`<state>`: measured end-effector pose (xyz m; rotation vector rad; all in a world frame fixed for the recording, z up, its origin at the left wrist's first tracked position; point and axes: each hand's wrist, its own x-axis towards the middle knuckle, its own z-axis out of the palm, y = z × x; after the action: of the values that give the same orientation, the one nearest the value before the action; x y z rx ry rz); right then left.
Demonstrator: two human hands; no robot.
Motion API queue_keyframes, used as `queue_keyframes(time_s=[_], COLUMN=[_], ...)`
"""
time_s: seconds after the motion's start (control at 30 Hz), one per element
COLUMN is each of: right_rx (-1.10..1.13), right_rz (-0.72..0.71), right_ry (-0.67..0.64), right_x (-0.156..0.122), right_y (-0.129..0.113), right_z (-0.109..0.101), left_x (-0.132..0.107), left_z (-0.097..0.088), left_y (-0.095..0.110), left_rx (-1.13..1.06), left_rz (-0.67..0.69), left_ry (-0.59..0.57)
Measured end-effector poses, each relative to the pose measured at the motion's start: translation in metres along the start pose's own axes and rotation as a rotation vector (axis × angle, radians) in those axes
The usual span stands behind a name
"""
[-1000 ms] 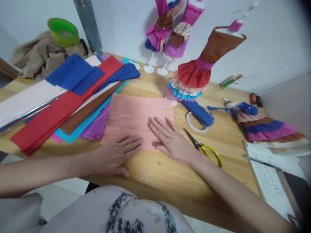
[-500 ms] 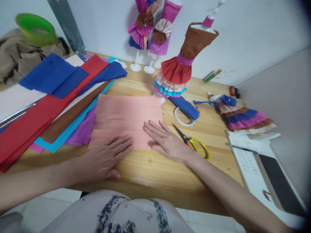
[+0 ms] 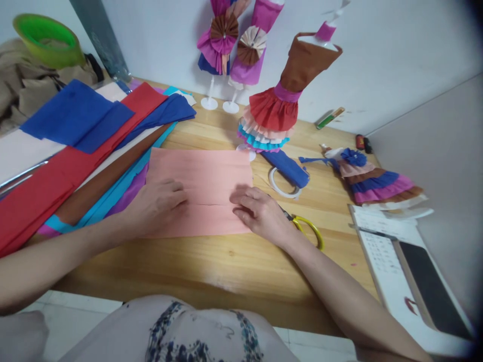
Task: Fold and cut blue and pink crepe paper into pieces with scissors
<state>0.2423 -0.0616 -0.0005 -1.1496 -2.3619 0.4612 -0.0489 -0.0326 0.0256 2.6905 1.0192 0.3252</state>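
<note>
A sheet of salmon-pink crepe paper (image 3: pixel 199 173) lies on the wooden table in front of me, with a crosswise crease or edge in its lower part. Over its left side is my left hand (image 3: pixel 160 203), fingers loosely bent, holding nothing I can see. At the sheet's right edge my right hand (image 3: pixel 262 211) has its fingers bent and its thumb apart from them, also with nothing visible in it. Yellow-handled scissors (image 3: pixel 309 231) lie just right of that hand, their blades partly hidden behind it.
Folded red paper (image 3: pixel 56 183) and other coloured strips are piled at left. A dress form in brown and red paper (image 3: pixel 290 95) stands behind the sheet, near a tape roll (image 3: pixel 277 188) and blue paper roll (image 3: pixel 289 168). A small striped dress (image 3: pixel 385 181) lies at right.
Both hands have gone from lying flat to bent fingers. My left hand has moved up and left across the sheet; the right has shifted slightly, covering the scissor blades.
</note>
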Motion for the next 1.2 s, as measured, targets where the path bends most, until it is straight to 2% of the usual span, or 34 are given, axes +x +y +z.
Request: queue_keyframes(time_s=[0.1,0.27,0.4,0.53,0.83,1.07,1.2], right_rx=[-0.048,-0.067,-0.069,-0.025,0.062,0.034,-0.013], right_rz=[0.012,-0.013,0.034,0.014,0.019,0.040,0.034], right_ry=[-0.044,-0.045,-0.057,-0.049,-0.032,0.019,0.003], right_x=[0.002,0.003,-0.001,-0.004,-0.001,-0.001,-0.002], right_y=[0.000,-0.003,-0.002,0.000,0.000,0.002,0.002], right_z=[-0.003,-0.005,-0.006,-0.005,-0.004,0.000,0.002], left_x=[-0.002,-0.005,-0.005,-0.005,-0.007,-0.007,-0.012], left_z=[0.002,0.005,0.002,-0.002,0.003,0.004,0.004], left_y=[-0.001,-0.004,-0.002,0.000,-0.001,0.001,0.007], left_rx=[0.094,0.079,0.027,0.030,0.016,0.055,0.095], left_rz=[-0.041,-0.009,-0.044,-0.080,0.002,0.028,0.079], left_ry=[-0.062,-0.102,-0.093,-0.080,-0.052,-0.069,0.002])
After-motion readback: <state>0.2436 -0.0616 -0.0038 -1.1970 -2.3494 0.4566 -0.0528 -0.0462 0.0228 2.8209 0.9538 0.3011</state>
